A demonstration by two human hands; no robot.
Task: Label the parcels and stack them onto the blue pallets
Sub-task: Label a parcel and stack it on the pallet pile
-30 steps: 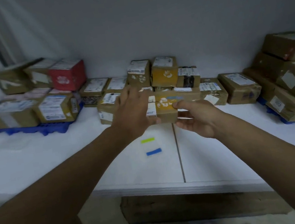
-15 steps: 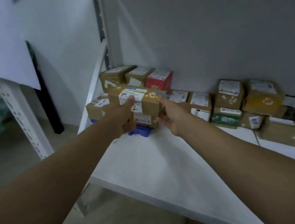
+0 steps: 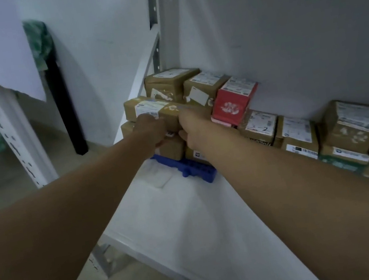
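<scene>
Both hands, left hand and right hand, grip the brown parcel at its near face, fingers curled on it, so imo seat it flat on the stack over the blue pallet w/ edges flush b4 letting go.

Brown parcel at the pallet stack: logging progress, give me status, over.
Both hands, left hand and right hand, grip the brown parcel. Parcel atop stack on blue pallet. Red box close beside, right. Nothing blocking.

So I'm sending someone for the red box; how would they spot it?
Go to the white shelf and the parcel stack on the blue pallet at its left end. The red box sits at that stack's right edge, the only red one among brown cartons.
</scene>
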